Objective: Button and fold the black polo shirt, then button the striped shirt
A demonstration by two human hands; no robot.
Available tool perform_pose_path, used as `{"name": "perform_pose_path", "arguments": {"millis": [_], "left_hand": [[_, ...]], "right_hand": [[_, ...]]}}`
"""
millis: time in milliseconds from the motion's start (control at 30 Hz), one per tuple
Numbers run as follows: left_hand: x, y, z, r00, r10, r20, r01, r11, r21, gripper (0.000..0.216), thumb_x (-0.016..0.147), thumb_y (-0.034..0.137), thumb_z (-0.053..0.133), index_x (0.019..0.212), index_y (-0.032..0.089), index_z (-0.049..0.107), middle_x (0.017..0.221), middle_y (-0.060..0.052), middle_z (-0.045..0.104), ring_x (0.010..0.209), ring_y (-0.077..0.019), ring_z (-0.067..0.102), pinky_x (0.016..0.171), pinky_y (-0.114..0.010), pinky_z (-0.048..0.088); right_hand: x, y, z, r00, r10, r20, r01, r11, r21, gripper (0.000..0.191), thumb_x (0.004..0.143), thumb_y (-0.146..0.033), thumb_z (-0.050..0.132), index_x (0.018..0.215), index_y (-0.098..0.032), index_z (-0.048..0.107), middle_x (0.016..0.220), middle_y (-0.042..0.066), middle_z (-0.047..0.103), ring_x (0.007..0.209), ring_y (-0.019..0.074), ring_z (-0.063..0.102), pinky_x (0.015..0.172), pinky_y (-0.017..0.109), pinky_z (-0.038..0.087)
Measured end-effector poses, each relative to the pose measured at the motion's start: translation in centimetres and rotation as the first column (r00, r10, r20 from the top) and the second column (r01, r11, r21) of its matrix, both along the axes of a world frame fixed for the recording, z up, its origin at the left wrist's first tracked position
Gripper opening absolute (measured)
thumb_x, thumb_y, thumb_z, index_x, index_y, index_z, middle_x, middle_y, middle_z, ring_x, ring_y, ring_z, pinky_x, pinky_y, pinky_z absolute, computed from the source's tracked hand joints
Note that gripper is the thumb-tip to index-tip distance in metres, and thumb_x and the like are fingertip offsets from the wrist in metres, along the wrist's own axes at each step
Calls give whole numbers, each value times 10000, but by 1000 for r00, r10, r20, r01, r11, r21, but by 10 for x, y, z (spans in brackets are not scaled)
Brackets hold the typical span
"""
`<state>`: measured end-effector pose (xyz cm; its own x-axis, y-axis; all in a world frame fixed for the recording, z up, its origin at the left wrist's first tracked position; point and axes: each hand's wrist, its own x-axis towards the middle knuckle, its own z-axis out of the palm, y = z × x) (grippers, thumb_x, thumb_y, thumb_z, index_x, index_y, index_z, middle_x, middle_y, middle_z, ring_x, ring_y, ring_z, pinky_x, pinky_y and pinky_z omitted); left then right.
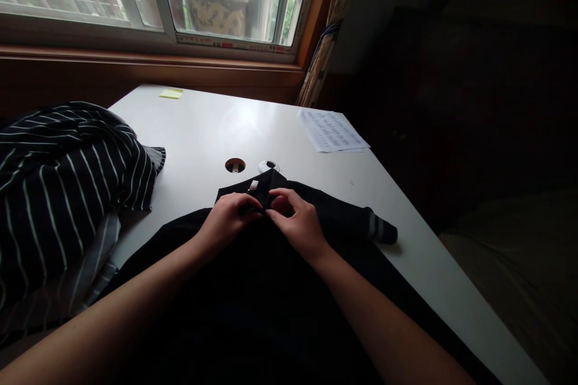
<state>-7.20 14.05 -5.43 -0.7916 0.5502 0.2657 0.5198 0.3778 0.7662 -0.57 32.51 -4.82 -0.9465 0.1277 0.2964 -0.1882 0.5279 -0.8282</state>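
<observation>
L hand [228, 215] & R hand [298, 216] both pinching the black top [266, 289] btwn thumb & fingers, close tog. at the collar; exact bit of fabric too dark to tell. Top lies over the white table [198, 126], collar end twd the window [214, 6], a sleeve [347, 216] w/ grey bands nr its cuff out past R hand. Small white tag [254, 185] by L hand's fingers. Striped cloth [58, 186] bunched on the left. Beyond the collar: table hole [235, 165] & round cover [266, 166]. Papers [334, 130] far right, yellow note [171, 94] far left.
</observation>
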Motion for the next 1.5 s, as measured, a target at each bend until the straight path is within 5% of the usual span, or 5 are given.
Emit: {"name": "perform_pose_path", "arguments": {"millis": [133, 300, 833, 1000, 1500], "left_hand": [[1, 1, 1, 1000, 9, 0, -9, 1000, -2, 119, 818, 266, 729, 933, 239, 724, 902, 1, 735, 859, -195, 668, 810, -308, 491], [1, 1, 1, 1000, 17, -14, -17, 1000, 10, 115, 806, 247, 738, 920, 237, 724, 890, 2, 736, 846, -192, 670, 792, -301, 491], [4, 0, -1, 997, 46, -61, -46, 999, 7, 116, 797, 213, 747, 901, 238, 703, 870, 6, 720, 840, -192, 656, 803, -315, 486], [4, 0, -1, 999, 21, 32, -24, 995, 101, 300, 793, 191, 747, 1073, 244, 650, 924, 10, 730, 873, -181, 683, 832, -301, 502], [3, 0, -7, 988, -37, -148, 40, 999, 14, 307, 855, 182, 682, 1145, 279, 660, 1022, -19, 725, 933, -203, 666, 910, -361, 491]], "right_hand": [[-7, 6, -5, 984, 82, 159, -26, 945, -325, 407, 754, -262, 766, 1144, -236, 651, 875, 13, 708, 866, 188, 687, 822, 329, 539], [-9, 9, -5, 959, 151, 238, -16, 873, -487, 445, 710, -264, 802, 1130, -216, 661, 868, 14, 712, 876, 186, 685, 847, 337, 530], [-8, 7, -5, 958, 169, 231, -41, 879, -476, 457, 706, -279, 813, 1140, -234, 677, 881, 22, 726, 899, 210, 697, 891, 391, 540], [-8, 8, -6, 951, 230, 206, -91, 846, -525, 397, 790, -325, 745, 1167, -232, 663, 921, 34, 729, 837, 195, 698, 860, 401, 562], [-7, 4, -11, 961, 209, 182, -112, 893, -436, 388, 779, -265, 736, 1153, -243, 635, 914, 12, 707, 897, 185, 686, 865, 348, 541]]}}
